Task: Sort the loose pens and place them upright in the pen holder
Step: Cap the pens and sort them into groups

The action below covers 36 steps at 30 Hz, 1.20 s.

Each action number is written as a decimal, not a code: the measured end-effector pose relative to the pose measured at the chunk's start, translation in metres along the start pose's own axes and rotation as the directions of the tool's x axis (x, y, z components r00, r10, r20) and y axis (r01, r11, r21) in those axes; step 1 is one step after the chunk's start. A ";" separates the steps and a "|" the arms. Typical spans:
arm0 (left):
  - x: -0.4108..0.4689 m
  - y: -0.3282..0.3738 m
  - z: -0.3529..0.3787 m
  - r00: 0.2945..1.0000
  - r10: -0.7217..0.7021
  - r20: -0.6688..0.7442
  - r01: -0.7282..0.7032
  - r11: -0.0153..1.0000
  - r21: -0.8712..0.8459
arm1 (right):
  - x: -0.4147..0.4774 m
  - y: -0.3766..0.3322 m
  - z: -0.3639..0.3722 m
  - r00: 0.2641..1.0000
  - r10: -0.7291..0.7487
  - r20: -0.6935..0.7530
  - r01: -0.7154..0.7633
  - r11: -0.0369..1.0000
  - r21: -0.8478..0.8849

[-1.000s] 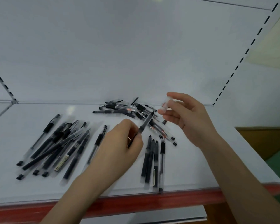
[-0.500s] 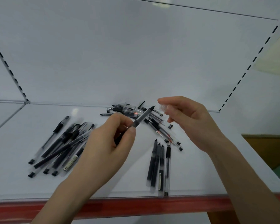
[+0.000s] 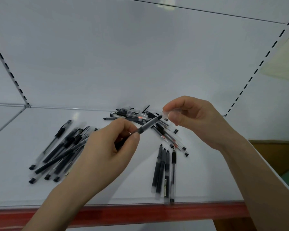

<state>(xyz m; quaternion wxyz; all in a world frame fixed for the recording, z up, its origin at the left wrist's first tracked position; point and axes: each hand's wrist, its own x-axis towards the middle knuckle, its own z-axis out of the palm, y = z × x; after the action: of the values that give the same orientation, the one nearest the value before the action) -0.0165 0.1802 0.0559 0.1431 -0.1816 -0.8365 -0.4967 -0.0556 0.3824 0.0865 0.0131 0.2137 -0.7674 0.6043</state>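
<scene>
Pen pinched by left hand fingers; right hand fingers pinch clear cap; four pens reach shelf front edge.

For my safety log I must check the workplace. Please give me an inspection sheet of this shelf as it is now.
Surface: white shelf with red front edge.
Job's things: held pen; clear cap; row of four pens at front right; no pen holder in view.
Clutter: left pile of pens, overlapping; back pile, jumbled.
Grippers: left hand grips the held pen; right hand pinches the clear cap at the pen's tip.
Cables: nothing seen.
Surroundings: white back panel; slotted upright at right.
</scene>
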 end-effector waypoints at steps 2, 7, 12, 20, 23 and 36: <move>0.000 -0.001 0.000 1.000 -0.018 -0.025 0.018 1.000 -0.013 | 0.003 0.003 -0.001 0.996 0.041 -0.076 -0.040 0.999 0.014; -0.002 -0.008 0.001 0.997 -0.065 -0.040 0.064 0.998 -0.030 | 0.007 0.017 0.002 0.946 0.261 -0.190 -0.230 0.958 0.173; -0.002 -0.011 0.004 0.995 -0.085 -0.048 0.083 0.996 -0.038 | 0.006 0.019 0.008 0.940 0.300 -0.160 -0.284 0.952 0.117; -0.003 -0.015 0.006 0.992 -0.119 -0.042 0.116 0.991 -0.071 | 0.011 0.022 0.011 0.910 0.373 -0.183 -0.313 0.905 0.287; -0.004 -0.014 0.008 0.991 -0.131 -0.042 0.126 0.987 -0.098 | 0.011 0.021 0.013 0.915 0.354 -0.192 -0.258 0.882 0.395; -0.002 -0.013 0.012 0.993 -0.115 -0.033 0.110 0.986 -0.127 | 0.007 0.014 0.031 0.919 0.298 -0.259 -0.096 0.805 0.585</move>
<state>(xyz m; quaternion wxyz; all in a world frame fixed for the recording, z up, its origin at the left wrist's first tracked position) -0.0208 0.1846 0.0396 0.1200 -0.1328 -0.8096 -0.5591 -0.0592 0.3540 0.0667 0.0176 0.0186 -0.5599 0.8282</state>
